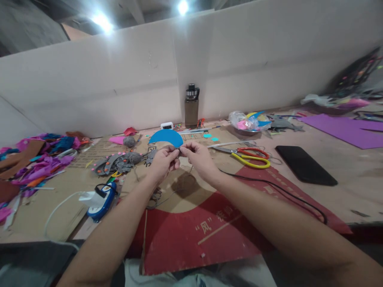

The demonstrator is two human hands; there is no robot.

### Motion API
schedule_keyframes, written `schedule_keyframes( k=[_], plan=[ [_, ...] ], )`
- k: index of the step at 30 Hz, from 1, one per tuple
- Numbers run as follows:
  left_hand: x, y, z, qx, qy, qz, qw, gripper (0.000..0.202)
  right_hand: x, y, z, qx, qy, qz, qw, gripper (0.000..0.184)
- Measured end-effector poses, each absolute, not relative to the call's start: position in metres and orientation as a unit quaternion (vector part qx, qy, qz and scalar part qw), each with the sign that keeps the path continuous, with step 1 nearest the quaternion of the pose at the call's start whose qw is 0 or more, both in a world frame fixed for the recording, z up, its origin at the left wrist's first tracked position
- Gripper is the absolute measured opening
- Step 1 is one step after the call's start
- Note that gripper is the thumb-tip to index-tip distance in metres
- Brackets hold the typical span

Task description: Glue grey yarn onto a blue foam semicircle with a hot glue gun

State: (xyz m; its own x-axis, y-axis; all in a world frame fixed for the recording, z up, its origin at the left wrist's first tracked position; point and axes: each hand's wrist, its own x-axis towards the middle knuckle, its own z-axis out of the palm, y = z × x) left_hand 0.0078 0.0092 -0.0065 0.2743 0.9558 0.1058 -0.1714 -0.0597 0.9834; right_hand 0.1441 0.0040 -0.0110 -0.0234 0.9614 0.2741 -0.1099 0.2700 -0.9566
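Just over the middle of the cardboard, my left hand (166, 161) and my right hand (196, 157) meet, fingers closed in pinches. Between their fingertips is the right tip of a blue crescent-shaped piece (166, 136), a flat sheet whose curved back faces away from me. Fingers partly cover the pinched tip, and any thread there is too small to make out. Loose grey yarn (154, 199) lies on the cardboard below my wrists. Left of my left hand are grey felt-like pieces with pink and orange beads (112, 164) and a grey yarn bundle (135, 158).
Scissors (249, 156) with red and yellow handles and a black phone (305, 165) lie to the right. A bottle (191, 107) stands by the wall. Further items are a bowl (248, 130), purple sheet (344, 127), blue power strip (103, 203) and colourful scraps (56, 161).
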Motion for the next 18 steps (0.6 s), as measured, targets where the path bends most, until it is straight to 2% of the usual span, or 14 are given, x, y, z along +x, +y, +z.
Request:
schedule_keyframes(
  k=[8,18],
  plan=[
    [0.004,0.010,-0.006,0.544,0.430,0.512,0.508,0.026,0.151,0.000,-0.015,-0.408,-0.637,0.290,0.586,0.012],
    [0.005,0.007,-0.002,0.538,0.420,0.523,0.511,0.023,0.149,0.008,-0.026,-0.408,-0.609,0.348,0.584,0.017]
  ],
)
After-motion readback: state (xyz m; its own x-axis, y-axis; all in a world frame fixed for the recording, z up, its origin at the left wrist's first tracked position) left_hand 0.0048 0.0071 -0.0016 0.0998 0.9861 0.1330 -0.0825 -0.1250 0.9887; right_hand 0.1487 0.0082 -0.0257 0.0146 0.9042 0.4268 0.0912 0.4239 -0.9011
